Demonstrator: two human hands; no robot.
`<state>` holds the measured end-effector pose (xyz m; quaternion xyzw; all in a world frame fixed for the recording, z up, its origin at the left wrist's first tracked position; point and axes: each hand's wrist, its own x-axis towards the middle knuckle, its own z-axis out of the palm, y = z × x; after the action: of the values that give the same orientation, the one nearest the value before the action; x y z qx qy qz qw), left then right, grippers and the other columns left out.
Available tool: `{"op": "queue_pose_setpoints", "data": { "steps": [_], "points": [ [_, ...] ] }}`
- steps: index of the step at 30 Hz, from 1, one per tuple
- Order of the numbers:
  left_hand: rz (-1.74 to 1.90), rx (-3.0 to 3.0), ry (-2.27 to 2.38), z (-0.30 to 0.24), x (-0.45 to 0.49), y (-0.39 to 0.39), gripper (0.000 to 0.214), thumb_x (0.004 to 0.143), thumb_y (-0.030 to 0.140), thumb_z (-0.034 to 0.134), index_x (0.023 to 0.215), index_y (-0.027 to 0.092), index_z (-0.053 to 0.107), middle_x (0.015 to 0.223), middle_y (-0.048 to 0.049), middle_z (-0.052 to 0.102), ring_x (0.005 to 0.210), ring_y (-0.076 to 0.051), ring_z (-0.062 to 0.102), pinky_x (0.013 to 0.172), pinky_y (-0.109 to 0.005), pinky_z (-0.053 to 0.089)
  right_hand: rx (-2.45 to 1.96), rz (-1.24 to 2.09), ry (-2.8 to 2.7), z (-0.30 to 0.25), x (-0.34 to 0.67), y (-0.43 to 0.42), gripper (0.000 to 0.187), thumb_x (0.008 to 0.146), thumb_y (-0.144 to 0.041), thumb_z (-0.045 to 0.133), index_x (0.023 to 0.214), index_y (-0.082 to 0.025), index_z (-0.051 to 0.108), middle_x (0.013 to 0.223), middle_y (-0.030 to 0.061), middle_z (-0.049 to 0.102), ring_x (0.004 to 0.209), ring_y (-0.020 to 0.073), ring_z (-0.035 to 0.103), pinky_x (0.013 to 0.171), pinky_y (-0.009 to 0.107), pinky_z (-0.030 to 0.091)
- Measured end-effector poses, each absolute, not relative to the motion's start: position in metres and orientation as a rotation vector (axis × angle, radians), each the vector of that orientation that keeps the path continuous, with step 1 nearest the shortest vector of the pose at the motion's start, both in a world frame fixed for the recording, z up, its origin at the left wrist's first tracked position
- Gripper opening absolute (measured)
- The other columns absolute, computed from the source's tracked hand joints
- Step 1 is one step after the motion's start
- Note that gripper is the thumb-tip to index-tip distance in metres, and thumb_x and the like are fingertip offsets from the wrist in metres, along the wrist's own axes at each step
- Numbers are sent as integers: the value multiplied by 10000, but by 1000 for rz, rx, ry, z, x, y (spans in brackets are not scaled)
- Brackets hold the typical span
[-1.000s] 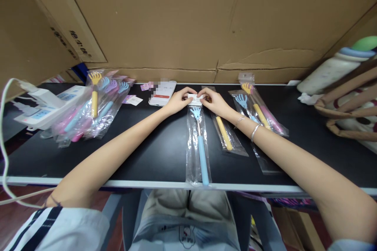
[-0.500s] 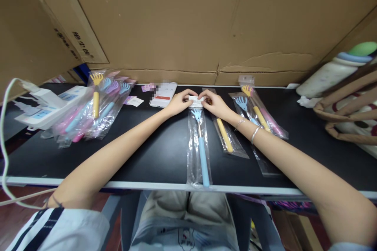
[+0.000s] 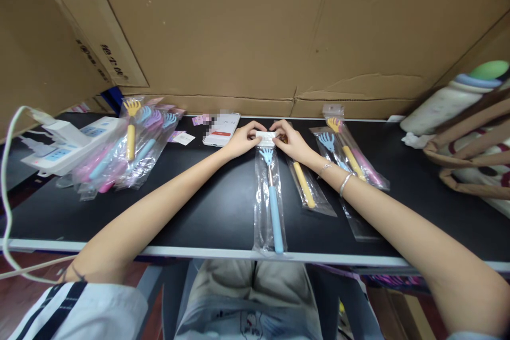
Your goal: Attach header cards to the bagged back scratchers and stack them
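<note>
In front of me a blue back scratcher (image 3: 274, 212) lies in a clear plastic bag (image 3: 261, 223), its handle towards the table's front edge. A small white card (image 3: 265, 139) with faint print covers the bag's far end. My left hand (image 3: 244, 139) pinches the card's left side with thumb and fingers. On its right side, my right hand (image 3: 292, 142) grips the card the same way. Partly hidden beneath my right hand is a bagged yellow back scratcher (image 3: 304, 186). Bagged blue (image 3: 327, 141) and yellow (image 3: 353, 162) back scratchers lie beyond my right forearm.
Several bagged back scratchers (image 3: 131, 138) are piled at the left beside a white power strip (image 3: 66, 143) with plugs and a cable. A phone (image 3: 222, 130) and a small card (image 3: 183, 138) lie left of my hands. Right stand a bottle (image 3: 442, 103) and a brown-handled bag (image 3: 470, 154).
Both hands stay at the card. My right fingers have shifted slightly, and more of the card's face shows. The whole view has moved a touch.
</note>
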<state>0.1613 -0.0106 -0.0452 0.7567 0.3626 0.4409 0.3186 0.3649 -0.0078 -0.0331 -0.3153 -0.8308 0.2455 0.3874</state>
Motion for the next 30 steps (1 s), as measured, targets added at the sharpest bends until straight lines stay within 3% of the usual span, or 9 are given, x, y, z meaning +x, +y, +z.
{"op": "queue_pose_setpoints", "data": {
  "steps": [10,19,25,30],
  "points": [
    [1189,1999,981,-43,163,-12,193,756,173,556,946,161,587,873,-11,647,790,-130,606,727,-234,469,-868,649,-2101,-35,364,-7,210,794,-308,580,957,-211,491,700,-28,588,671,154,562,686,291,439],
    [1146,2037,929,-44,162,-11,234,817,287,565,1020,170,572,894,-23,645,844,-161,619,760,-267,478,-874,714,-2062,-34,365,-7,217,779,-309,595,946,-208,500,736,-14,627,708,171,598,720,312,453],
    [1122,2044,955,-44,161,-11,265,833,380,579,997,173,560,859,-22,634,796,-164,609,742,-281,476,-895,735,-2043,-32,364,-9,219,767,-318,609,923,-208,501,693,-21,625,689,172,606,728,318,460],
    [1157,2030,962,-45,161,-11,224,839,359,572,971,179,550,864,-21,632,770,-154,599,716,-273,473,-900,755,-2016,-33,365,-8,245,765,-350,612,936,-209,508,709,-14,636,707,181,623,739,325,467]
  ]
}}
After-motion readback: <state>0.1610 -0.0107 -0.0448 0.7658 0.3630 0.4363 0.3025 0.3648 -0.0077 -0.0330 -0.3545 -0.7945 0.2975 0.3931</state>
